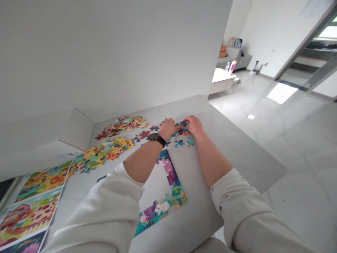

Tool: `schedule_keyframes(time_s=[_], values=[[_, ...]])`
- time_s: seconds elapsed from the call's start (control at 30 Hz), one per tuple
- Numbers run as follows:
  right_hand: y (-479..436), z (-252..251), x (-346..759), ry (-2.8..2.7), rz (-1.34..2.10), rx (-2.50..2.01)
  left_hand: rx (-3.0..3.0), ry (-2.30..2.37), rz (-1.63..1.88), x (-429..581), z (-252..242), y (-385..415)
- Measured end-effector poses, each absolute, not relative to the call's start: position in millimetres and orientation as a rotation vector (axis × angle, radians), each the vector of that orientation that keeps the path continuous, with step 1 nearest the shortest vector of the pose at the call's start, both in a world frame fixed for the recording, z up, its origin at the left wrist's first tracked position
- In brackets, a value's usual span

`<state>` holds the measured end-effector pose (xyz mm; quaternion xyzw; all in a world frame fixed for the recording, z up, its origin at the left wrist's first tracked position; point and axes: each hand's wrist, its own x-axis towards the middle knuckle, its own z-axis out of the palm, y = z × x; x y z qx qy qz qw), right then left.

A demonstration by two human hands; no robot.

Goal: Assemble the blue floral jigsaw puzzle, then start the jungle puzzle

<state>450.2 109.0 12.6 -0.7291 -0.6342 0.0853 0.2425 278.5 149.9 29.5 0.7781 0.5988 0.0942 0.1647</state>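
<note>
My left hand [167,129], with a black watch [157,137] on its wrist, is over a group of loose blue and teal jigsaw pieces. Its fingers are curled and the thumb points right; what they hold is hidden. Close by on the right, my right hand [194,124] pinches a dark blue jigsaw piece [185,122] at the pile's edge. Several teal pieces [184,142] lie flat just below the hands. Nearer to me is a partly joined puzzle border [181,195] with purple, teal and orange pictures; my left arm covers part of it.
Red pieces [123,125] and yellow pieces [113,147] lie in heaps at the left. Picture sheets [31,214] lie at far left, near a white box [76,130]. A wall [131,52] borders the table [237,154] at the back; its right edge drops to the floor.
</note>
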Motion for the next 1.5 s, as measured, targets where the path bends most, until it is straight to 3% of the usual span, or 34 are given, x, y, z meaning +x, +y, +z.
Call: schedule_keyframes(time_s=[0.47,0.63,0.87,1.07,1.33,1.5], values=[[114,1,449,-1.768,0.231,-1.884,1.914,1.448,0.702,246,42,148],[112,0,449,-1.863,0.196,-1.88,1.481,1.295,0.888,171,58,140],[107,3,449,-1.856,0.15,-1.873,1.304,1.282,1.046,21,67,82],[99,42,426,-1.746,-0.04,-1.65,1.171,1.327,1.315,-36,58,22],[-7,158,328,-1.931,-0.115,-1.01,1.311,1.284,1.345,-44,33,-18],[-27,129,253,-2.233,0.186,-0.94,1.405,1.301,1.273,-36,26,-24]])
